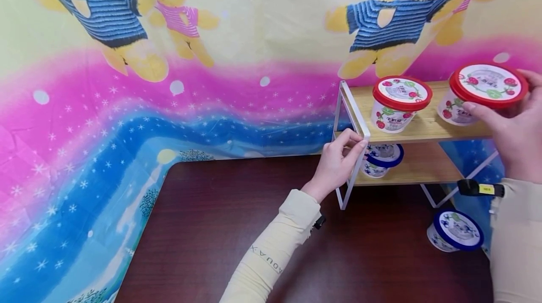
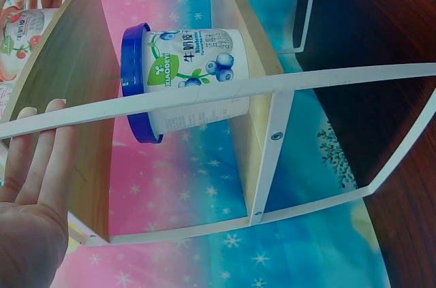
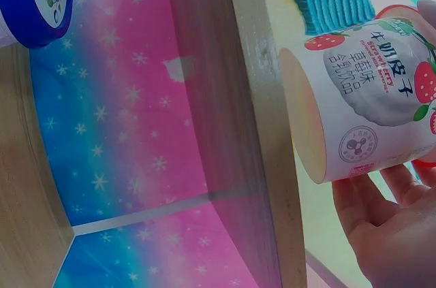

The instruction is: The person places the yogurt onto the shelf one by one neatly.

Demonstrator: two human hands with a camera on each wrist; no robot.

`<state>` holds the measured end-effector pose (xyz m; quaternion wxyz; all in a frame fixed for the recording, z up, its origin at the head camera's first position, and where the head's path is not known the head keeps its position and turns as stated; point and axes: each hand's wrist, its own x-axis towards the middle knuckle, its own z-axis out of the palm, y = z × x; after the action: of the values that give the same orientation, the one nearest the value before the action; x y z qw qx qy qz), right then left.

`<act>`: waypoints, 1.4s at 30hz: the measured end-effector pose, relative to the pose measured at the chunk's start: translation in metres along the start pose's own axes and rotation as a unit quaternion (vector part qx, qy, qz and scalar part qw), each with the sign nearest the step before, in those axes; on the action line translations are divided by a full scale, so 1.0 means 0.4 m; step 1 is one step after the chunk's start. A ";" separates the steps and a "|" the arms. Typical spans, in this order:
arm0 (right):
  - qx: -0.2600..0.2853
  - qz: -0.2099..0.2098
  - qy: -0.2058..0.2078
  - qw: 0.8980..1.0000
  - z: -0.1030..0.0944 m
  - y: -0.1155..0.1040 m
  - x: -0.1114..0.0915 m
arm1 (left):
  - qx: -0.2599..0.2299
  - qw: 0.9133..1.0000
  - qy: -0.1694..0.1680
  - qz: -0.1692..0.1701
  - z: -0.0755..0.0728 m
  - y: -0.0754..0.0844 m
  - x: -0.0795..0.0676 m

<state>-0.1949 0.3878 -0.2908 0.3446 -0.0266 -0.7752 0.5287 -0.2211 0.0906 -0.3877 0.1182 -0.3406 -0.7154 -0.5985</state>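
My left hand (image 1: 334, 164) pinches the white metal side frame (image 1: 354, 110) of a two-tier wooden shelf near its front top corner. In my right hand (image 1: 517, 129) is a red-lidded strawberry milk tub (image 1: 489, 84), gripped by its side at the right part of the top board (image 1: 438, 126). Its pale base (image 3: 304, 116) shows in the right wrist view, slightly tilted; I cannot tell whether it touches the board. Another strawberry tub (image 1: 399, 105) stands upright on the top board, to the left. Below it, a blue-lidded blueberry tub (image 2: 194, 73) sits on the lower board.
A second blueberry tub (image 1: 456, 231) stands on the dark reddish-brown table (image 1: 220, 227), right of the shelf's front leg. Behind the table hangs a colourful cloth (image 1: 262, 105) printed with bears and snowflakes; it also runs down the left side.
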 end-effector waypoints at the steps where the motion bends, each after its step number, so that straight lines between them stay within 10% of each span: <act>1: -0.001 0.002 0.000 1.000 0.000 0.001 0.002 | 0.000 1.000 0.000 0.000 0.000 0.000 0.000; 42: -0.049 0.042 -0.031 0.997 -0.002 0.048 0.000 | -0.005 1.000 -0.006 -0.004 -0.001 0.003 -0.002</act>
<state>-0.2005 0.3970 -0.3068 0.2962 -0.0594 -0.8085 0.5050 -0.2201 0.0900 -0.3870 0.1099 -0.3415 -0.7147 -0.6004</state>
